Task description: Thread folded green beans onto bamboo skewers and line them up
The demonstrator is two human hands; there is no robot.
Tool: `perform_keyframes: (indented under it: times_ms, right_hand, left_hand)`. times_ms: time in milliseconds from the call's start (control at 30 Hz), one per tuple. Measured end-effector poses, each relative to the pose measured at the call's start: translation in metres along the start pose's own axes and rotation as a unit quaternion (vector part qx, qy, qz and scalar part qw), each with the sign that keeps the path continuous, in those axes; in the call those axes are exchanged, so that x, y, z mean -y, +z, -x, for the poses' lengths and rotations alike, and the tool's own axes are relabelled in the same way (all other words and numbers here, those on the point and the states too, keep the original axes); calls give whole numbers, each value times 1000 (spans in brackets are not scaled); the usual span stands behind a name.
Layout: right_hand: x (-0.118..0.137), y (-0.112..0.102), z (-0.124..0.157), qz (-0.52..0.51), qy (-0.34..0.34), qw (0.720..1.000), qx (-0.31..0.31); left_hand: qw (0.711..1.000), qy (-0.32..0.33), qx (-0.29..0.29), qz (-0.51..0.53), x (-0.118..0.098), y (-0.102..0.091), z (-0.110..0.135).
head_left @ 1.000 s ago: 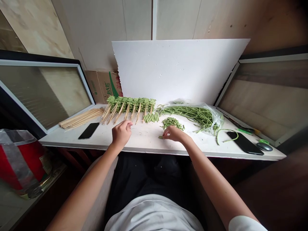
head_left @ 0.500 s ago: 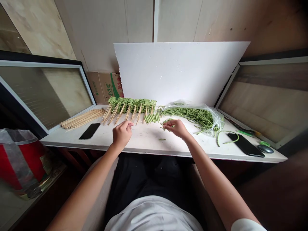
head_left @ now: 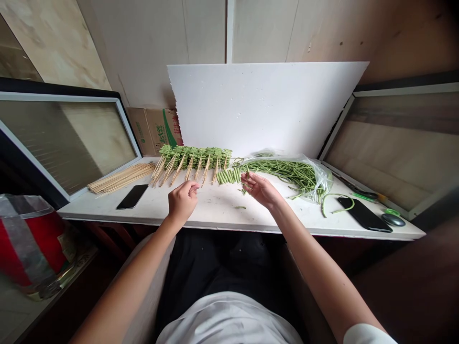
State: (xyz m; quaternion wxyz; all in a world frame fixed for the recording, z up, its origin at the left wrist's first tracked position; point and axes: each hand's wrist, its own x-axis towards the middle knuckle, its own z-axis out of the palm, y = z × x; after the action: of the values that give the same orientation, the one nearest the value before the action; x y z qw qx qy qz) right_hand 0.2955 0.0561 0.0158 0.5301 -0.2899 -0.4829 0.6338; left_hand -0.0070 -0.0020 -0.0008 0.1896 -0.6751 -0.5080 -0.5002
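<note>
My left hand [head_left: 182, 198] is closed around the blunt end of a thin bamboo skewer. Short cut pieces of green bean [head_left: 228, 177] sit side by side along its far part, held above the table. At the tip, my right hand [head_left: 263, 190] pinches a bean piece [head_left: 247, 170] between thumb and fingertips, its other fingers loosely curled. Behind the hands, finished bean skewers [head_left: 195, 157] are stacked in a row, their sticks pointing toward me. A few loose cut pieces lie under my right hand, partly hidden by it, and a single piece [head_left: 240, 207] lies nearer the front edge.
Bare skewers [head_left: 120, 177] lie at the left beside a phone [head_left: 132, 197]. Long green beans [head_left: 287, 172] spill from a clear plastic bag [head_left: 324, 181]. Rightward are another phone [head_left: 364, 215] and a mouse [head_left: 393, 220]. A white board [head_left: 268, 110] stands behind.
My right hand has risen from the loose cut pieces and moved slightly left to the skewer's tip with a bean piece. My left hand has stayed almost still.
</note>
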Motion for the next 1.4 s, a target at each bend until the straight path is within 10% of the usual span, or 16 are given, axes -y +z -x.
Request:
perform_keyframes:
  times_ms: [300, 1400]
  right_hand:
    - [-3, 2, -1, 116, -15, 993, -19]
    - [-22, 29, 3, 31, -36, 992, -121]
  left_hand:
    - [1000, -12, 19, -10, 3, 3, 2]
    - [999, 27, 3, -19, -3, 3, 6]
